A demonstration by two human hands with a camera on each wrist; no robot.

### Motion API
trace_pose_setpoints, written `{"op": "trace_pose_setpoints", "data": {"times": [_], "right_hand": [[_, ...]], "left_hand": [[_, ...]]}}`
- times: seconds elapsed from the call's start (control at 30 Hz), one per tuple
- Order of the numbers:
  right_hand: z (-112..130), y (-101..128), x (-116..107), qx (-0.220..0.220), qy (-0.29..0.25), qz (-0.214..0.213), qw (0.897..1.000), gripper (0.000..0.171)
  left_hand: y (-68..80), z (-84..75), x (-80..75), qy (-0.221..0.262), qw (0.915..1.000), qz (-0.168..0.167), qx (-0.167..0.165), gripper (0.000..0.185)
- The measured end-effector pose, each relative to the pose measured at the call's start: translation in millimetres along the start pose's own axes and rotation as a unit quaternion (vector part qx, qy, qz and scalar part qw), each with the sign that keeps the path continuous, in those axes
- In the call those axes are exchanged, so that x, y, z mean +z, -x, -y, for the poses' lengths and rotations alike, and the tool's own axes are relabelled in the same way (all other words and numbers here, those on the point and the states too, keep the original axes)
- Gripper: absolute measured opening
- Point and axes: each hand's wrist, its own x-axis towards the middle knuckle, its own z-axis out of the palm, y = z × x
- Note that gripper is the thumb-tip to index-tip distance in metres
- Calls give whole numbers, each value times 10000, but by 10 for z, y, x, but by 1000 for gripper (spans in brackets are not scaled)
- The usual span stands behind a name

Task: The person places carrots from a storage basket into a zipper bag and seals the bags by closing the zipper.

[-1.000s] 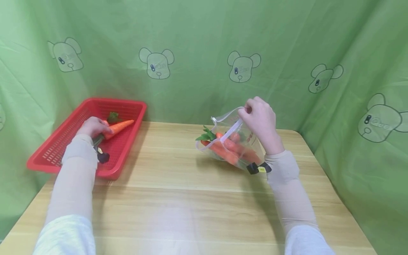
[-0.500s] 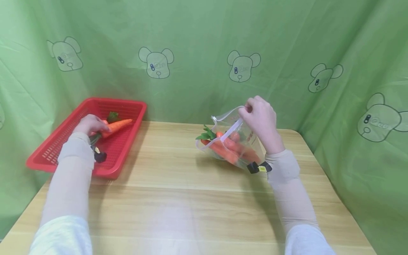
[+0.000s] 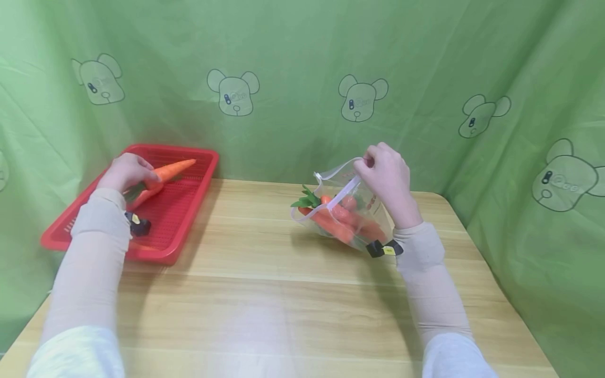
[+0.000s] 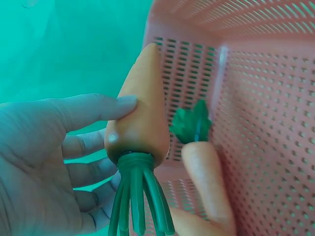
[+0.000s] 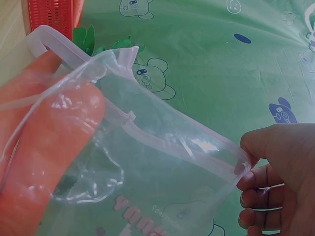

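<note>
At two o'clock my right hand [image 3: 385,176] is pinching the clear zip bag's [image 3: 352,212] rim, holding its mouth open over several carrots. At ten o'clock my left hand [image 3: 124,172] is gripping a smooth orange carrot [image 3: 163,173] above the red basket [image 3: 189,205]; carrying it across into the bag comes next, I judge.

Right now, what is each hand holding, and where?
Left hand grips a carrot near its leafy end, over the red basket. Right hand pinches the clear bag's top rim.
</note>
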Motion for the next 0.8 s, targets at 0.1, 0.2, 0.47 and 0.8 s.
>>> {"op": "trace_pose_setpoints", "data": {"times": [0.1, 0.2, 0.47, 0.8], "right_hand": [[0, -2, -4, -4, 2, 12, 10000, 17], [1, 0, -7, -5, -5, 25, 10000, 17], [-3, 2, -4, -22, -17, -19, 10000, 17], [-11, 0, -6, -24, -33, -89, 10000, 18]], "left_hand": [[19, -84, -35, -5, 9999, -107, 44, 45], [30, -181, -67, 23, 9998, -157, 92, 46], [73, -481, -111, -249, 9971, -413, 589, 53], [202, -918, 12, -34, 9900, -733, 1206, 47]]}}
